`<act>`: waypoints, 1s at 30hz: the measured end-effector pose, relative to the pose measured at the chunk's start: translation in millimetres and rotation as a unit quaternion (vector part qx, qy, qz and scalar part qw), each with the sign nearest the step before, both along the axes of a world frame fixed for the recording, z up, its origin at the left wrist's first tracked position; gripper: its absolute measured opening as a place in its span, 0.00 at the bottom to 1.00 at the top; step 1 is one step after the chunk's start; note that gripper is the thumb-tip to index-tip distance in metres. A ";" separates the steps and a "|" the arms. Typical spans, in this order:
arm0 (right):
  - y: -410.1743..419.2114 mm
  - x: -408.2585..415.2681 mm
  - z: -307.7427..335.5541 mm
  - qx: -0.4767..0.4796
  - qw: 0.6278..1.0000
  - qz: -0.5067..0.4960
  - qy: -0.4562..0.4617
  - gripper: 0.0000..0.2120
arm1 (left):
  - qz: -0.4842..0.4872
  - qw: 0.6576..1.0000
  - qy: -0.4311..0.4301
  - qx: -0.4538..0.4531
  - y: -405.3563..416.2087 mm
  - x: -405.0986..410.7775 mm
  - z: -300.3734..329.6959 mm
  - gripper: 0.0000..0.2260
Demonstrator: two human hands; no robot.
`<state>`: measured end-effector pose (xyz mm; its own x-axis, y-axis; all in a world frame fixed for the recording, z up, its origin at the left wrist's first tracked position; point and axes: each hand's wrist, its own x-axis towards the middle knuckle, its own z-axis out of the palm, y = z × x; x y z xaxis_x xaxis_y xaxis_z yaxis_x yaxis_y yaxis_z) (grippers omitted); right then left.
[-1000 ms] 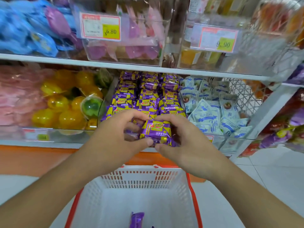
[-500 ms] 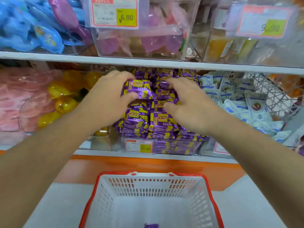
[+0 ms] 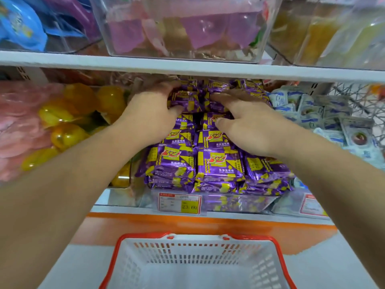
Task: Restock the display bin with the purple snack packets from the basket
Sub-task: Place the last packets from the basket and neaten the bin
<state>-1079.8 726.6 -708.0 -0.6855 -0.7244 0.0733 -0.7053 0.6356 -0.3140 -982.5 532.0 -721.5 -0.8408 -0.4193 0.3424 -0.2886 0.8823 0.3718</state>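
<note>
Purple and yellow snack packets (image 3: 218, 163) fill the clear display bin (image 3: 239, 203) on the lower shelf, stacked in rows above its front wall. Both my hands reach to the back of the bin, under the upper shelf board. My left hand (image 3: 150, 113) grips a purple packet (image 3: 184, 100) at the rear left of the stack, thumb below and fingers over its top. My right hand (image 3: 250, 126) lies with straight fingers on the packets just to the right. The white basket with a red rim (image 3: 195, 236) stands below; no packet shows in its visible part.
The white shelf board (image 3: 187, 67) sits low over the hands. Left of the bin are yellow wrapped items (image 3: 68, 113) and pink packs (image 3: 18, 126). White and blue packets (image 3: 325, 117) lie to the right. A price tag (image 3: 180, 203) hangs on the bin's front.
Both hands carried purple packets up from in front of the bin and pushed deeper to its back. The camera moved closer, and the loose packet in the basket has dropped out of view.
</note>
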 end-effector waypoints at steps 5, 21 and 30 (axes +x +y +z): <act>0.9 0.4 -2.3 -0.003 1.000 0.011 0.002 0.28 | -0.018 1.000 0.000 0.006 7.4 16.2 7.6 0.21; 3.0 9.9 -4.4 0.032 0.999 0.013 0.040 0.30 | -0.087 0.991 -0.103 -0.018 14.2 19.5 3.5 0.31; 43.4 40.8 4.0 -0.033 0.995 0.042 0.085 0.34 | -0.117 0.993 -0.011 0.003 55.5 65.5 14.2 0.26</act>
